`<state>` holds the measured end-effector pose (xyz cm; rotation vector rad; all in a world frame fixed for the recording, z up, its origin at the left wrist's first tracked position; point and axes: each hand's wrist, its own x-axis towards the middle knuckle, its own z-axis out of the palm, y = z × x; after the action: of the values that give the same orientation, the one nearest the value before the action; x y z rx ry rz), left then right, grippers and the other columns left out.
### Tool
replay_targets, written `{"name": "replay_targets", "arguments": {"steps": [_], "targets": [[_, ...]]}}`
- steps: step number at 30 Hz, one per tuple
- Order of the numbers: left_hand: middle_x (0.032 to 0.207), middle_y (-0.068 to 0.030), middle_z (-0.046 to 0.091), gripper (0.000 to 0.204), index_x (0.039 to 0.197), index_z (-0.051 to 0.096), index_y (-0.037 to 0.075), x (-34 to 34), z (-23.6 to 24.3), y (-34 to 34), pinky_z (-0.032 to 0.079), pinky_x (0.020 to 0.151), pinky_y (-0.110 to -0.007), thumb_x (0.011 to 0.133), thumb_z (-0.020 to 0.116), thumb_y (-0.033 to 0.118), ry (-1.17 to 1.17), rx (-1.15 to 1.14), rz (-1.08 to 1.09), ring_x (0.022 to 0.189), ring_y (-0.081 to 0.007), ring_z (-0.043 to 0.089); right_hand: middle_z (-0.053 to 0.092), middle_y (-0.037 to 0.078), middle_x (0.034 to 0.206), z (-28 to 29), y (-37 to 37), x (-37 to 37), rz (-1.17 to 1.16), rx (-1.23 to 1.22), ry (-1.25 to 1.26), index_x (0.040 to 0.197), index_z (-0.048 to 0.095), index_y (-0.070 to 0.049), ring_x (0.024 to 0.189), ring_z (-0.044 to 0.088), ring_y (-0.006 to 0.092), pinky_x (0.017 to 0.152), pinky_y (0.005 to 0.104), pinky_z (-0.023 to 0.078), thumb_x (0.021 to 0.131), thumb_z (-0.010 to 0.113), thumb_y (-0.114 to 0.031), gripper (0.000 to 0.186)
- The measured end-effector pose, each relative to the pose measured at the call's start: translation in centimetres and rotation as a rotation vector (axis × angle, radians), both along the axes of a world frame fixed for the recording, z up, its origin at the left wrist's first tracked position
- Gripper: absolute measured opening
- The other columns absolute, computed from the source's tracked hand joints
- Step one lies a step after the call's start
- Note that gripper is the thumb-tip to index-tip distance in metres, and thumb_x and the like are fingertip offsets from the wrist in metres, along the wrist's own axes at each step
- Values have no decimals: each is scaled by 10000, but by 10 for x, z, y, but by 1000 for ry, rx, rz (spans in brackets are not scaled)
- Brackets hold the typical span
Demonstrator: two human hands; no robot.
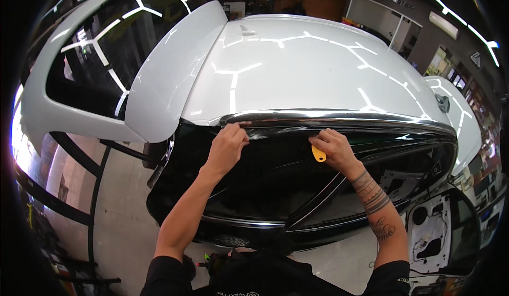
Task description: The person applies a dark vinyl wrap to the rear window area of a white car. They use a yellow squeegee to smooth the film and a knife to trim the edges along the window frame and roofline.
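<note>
My left hand (229, 146) has its fingers curled at the car's roof edge, beside crinkled glossy film (262, 134); what they pinch is too small to make out. To its right, my right hand (334, 150) grips a yellow plastic scraper (318, 154) just below the dark, shiny roof rail (297, 119). Above both hands spreads the glossy white roof (302, 73). Below them is the car's glossy black side (265, 184), with side windows toward the right.
A white raised tailgate with dark glass (93, 57) and spoiler (164, 68) fills the upper left. Black metal framework (74, 153) stands at the left over a tiled floor (122, 216). A detached door (440, 227) is at the lower right. A wall with doors (371, 15) lies beyond.
</note>
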<state>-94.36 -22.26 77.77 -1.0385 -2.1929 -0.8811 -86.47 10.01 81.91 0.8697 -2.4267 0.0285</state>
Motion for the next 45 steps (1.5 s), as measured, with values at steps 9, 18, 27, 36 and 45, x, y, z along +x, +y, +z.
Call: {"name": "replay_targets", "arguments": {"steps": [9,18,27,36,45], "targets": [[877,-83,576,137,901,603,51,3,-5,2,451,769,-404,824,711,17,130,39,90,907,-295,592,596,47,908,-3,-22,2,109,-24,95,1066,673,-31,841,609,215,733,335,525,783,684,-77,287],[895,-84,619,157,925,614,55,3,-19,10,420,776,-392,817,693,-26,204,185,116,876,-288,595,560,37,855,-14,-53,-17,120,24,132,1055,668,-5,788,575,185,690,312,498,825,644,-94,248],[934,-76,638,263,995,638,53,-6,-28,13,428,806,-382,771,666,-81,303,266,133,895,-276,617,554,36,824,-15,-87,-31,194,37,133,1053,669,-1,727,574,184,639,310,486,805,664,-63,256],[1002,-44,628,296,1040,667,90,-14,-11,-2,384,952,-405,755,745,72,272,143,346,1012,-242,588,550,30,822,-12,-89,-44,183,51,152,1021,671,3,749,565,168,651,299,473,803,653,-82,235],[870,-64,602,228,869,611,80,-46,-40,-48,422,784,-396,681,712,0,293,212,132,825,-261,597,594,31,893,-14,-133,-61,300,87,127,1037,680,29,793,582,148,677,279,470,837,649,-98,239]]}}
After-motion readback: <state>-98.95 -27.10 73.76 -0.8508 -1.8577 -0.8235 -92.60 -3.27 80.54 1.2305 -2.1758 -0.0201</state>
